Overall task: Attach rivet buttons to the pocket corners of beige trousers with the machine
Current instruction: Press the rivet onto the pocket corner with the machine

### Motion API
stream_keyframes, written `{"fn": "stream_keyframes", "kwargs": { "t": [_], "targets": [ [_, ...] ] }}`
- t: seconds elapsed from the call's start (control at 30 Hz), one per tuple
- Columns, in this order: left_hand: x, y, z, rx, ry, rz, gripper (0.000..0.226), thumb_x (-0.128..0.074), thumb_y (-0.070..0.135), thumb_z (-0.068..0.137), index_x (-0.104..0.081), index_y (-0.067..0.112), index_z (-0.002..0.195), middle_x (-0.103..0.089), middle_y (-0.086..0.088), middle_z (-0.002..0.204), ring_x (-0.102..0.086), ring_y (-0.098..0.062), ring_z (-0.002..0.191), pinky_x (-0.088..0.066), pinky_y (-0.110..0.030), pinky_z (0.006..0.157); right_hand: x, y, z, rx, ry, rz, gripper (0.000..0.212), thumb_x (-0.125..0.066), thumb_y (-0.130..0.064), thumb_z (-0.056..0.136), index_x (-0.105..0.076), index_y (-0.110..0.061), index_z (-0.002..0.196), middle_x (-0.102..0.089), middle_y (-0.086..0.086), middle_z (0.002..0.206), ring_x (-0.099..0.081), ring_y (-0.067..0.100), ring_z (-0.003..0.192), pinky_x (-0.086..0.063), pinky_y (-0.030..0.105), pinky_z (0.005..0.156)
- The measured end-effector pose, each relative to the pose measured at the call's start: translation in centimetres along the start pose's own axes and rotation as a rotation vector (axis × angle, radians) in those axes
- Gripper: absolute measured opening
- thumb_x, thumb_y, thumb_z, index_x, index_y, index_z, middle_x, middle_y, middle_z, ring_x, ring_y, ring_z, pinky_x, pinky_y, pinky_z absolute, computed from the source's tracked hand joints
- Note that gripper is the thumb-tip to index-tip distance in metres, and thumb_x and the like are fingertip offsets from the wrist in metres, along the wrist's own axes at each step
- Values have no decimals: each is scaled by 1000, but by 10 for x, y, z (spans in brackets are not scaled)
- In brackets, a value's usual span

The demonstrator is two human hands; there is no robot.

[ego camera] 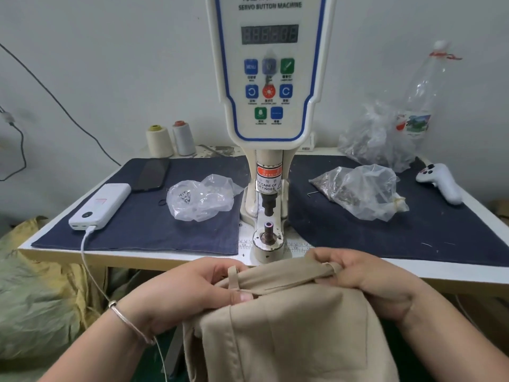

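Your left hand (187, 293) pinches the beige trousers (289, 326) at the waistband; your right hand (366, 279) grips it too, below the machine (268, 106).

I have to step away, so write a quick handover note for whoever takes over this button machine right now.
Left hand: grips the beige trousers at the waistband, thumb pressed beside a belt loop.
Right hand: fingers curled round the waistband at another loop.
Trousers sit in front of the table edge, short of the machine's lower die; nothing lies on the die.
Done: no rivet visible on the fabric shown.
Left: feed a pocket corner onto the die and set rivets. Bags of parts lie either side of the machine.
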State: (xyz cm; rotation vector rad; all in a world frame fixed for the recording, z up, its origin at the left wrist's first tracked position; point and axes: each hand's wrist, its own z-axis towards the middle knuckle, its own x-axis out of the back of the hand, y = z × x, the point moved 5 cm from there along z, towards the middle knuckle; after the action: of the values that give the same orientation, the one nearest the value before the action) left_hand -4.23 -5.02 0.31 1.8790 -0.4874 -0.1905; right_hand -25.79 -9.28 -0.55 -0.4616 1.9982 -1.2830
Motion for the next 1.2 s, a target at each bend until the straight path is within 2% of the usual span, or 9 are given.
{"fn": "stream_keyframes", "kwargs": {
  "t": [0.1,0.33,0.43,0.6,0.8,0.87,0.97,1.1,1.2],
  "targets": [
    [7,-3,7,80,41,-85,44,-92,22,69,-67,-9,88,-65,-21,85,-59,-27,76,-50,-31,69,7,-8,14,-60,55,-38,12,-69,3,80,-71,2,92,-71,15,87,-69,19,71,-56,26,64],
    [18,-4,30,-60,21,-347,44,-68,23,85,-65,-9,116,-67,-27,109,-64,-33,98,-52,-40,88,29,-21,35,-134,222,-80,41,-74,-22,72,-71,7,100,-71,20,84,-69,25,66,-57,29,62],
    [19,-10,43,-67,114,-376,14,-71,19,80,-71,6,85,-64,-12,82,-60,-18,70,-51,-26,65,36,-19,40,-161,247,-16,41,-74,-23,73,-72,4,103,-72,20,90,-70,26,71,-58,31,64],
    [26,-3,57,-37,330,-231,30,-78,31,82,-66,4,90,-61,-18,87,-53,-27,82,-39,-38,79,46,-17,49,-201,273,25,46,-70,-29,77,-69,3,111,-71,19,95,-70,25,75,-58,31,67],
    [40,17,71,-83,390,-75,31,-76,42,75,-64,13,73,-62,-13,76,-56,-22,70,-43,-32,70,54,-36,61,-89,383,-77,37,-74,-44,70,-77,-8,75,-71,10,73,-68,19,59,-56,25,56],
    [44,18,77,-57,366,-69,27,-80,35,82,-69,20,62,-68,-6,71,-62,-16,64,-48,-23,61,56,-37,66,-68,395,-62,42,-75,-44,71,-77,-4,83,-71,11,75,-68,19,60,-56,25,56],
    [50,17,86,-58,444,14,30,-76,34,86,-72,21,60,-66,-1,69,-60,-13,65,-46,-26,65,61,-33,74,-55,404,-25,54,-75,-42,73,-72,4,101,-69,13,79,-67,20,62,-56,26,57],
    [51,14,94,-100,584,294,44,-68,44,91,-53,17,60,-45,4,57,-39,-8,54,-30,-23,53,62,-27,75,-19,265,19,42,-69,-35,81,-73,-5,111,-72,17,107,-72,21,85,-57,27,68],
    [50,8,96,-118,584,283,50,-66,46,92,-40,18,60,-34,2,57,-31,-10,53,-25,-23,49,62,-22,75,-22,183,76,34,-62,-27,88,-72,-9,115,-69,17,118,-70,21,98,-57,28,76]
  ]
}}
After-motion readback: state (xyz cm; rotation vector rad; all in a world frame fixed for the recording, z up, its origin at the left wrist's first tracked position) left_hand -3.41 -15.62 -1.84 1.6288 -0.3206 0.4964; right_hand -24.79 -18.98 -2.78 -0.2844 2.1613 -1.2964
